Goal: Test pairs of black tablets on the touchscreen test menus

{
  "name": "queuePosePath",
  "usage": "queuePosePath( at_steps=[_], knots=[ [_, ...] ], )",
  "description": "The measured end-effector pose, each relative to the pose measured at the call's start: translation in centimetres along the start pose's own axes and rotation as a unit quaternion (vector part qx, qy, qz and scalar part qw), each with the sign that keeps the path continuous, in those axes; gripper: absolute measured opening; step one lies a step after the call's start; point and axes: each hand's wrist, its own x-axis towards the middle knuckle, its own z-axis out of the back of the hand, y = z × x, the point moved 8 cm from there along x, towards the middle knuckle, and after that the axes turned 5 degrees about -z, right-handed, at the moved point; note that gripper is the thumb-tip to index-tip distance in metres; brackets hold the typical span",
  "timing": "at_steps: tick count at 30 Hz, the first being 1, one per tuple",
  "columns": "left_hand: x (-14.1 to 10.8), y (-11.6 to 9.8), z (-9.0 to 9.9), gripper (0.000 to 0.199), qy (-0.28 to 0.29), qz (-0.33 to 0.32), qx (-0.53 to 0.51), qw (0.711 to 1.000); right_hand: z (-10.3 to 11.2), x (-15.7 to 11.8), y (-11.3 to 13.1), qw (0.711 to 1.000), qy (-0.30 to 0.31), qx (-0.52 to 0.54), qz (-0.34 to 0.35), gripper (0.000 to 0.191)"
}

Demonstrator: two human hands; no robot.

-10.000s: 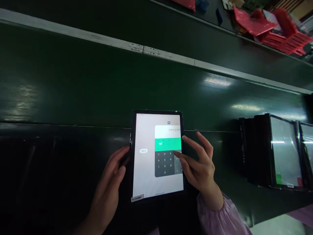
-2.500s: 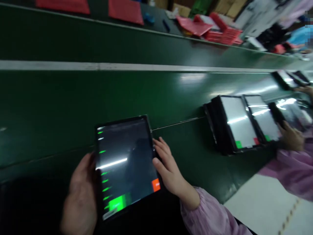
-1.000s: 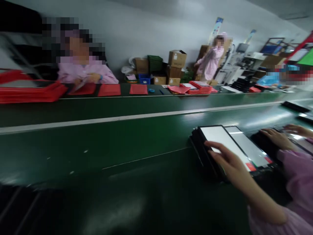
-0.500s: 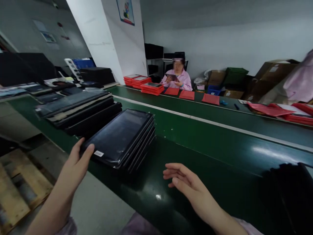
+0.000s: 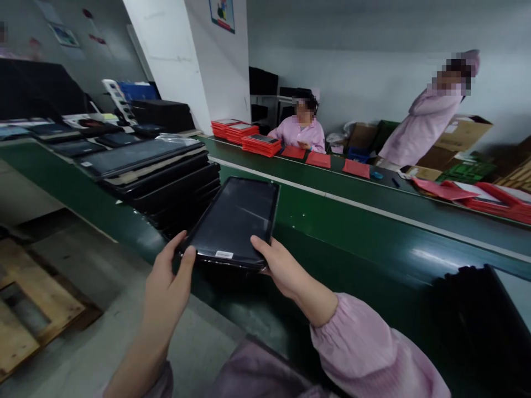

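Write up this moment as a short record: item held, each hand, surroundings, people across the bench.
item held: tablet, screen dark, white label at its near edge
left hand: gripping near left corner
right hand: gripping near right side, thumb on top
surface: green bench
left of item: stack of dark flat items
far side: red packets
people: seated person, standing person
floor: wooden pallet

it is dim (pale glare streaks the green bench (image 5: 357, 249)).
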Motion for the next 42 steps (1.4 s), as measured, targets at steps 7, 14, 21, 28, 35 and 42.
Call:
queuePosePath(
  at_steps=[7, 14, 21, 28, 35, 42],
  knots=[
    [0.4, 1.3, 0.1, 0.051, 0.005, -0.040, -0.106, 0.994, 1.3, 0.3, 0.9, 1.000, -0.028, 0.004, 0.004, 0.040],
    [2.5, 2.3, 0.1, 0.059, -0.004, -0.012, -0.084, 0.996, 2.2, 1.2, 2.0, 0.999, 0.033, -0.007, -0.017, 0.074],
    [3.7, 1.3, -0.5, 0.054, -0.034, 0.017, -0.068, 0.997, 5.0, 0.7, 0.7, 0.996, 0.027, 0.038, -0.078, 0.067],
    [7.1, 1.7, -0.4, 0.053, 0.018, 0.045, 0.088, 0.995, 2.6, 1.4, 1.6, 0.994, 0.074, 0.042, -0.075, 0.075],
    [4.1, 0.2, 0.5, 0.068, -0.007, 0.014, 0.096, 0.995, 4.2, 1.1, 1.6, 0.999, 0.006, 0.019, -0.038, 0.065],
    [0.1, -2.4, -0.9, 0.074, 0.172, 0.037, -0.124, 0.977, 11.2, -4.1, -4.0, 0.984, -0.129, 0.120, -0.008, 0.054]
  ],
)
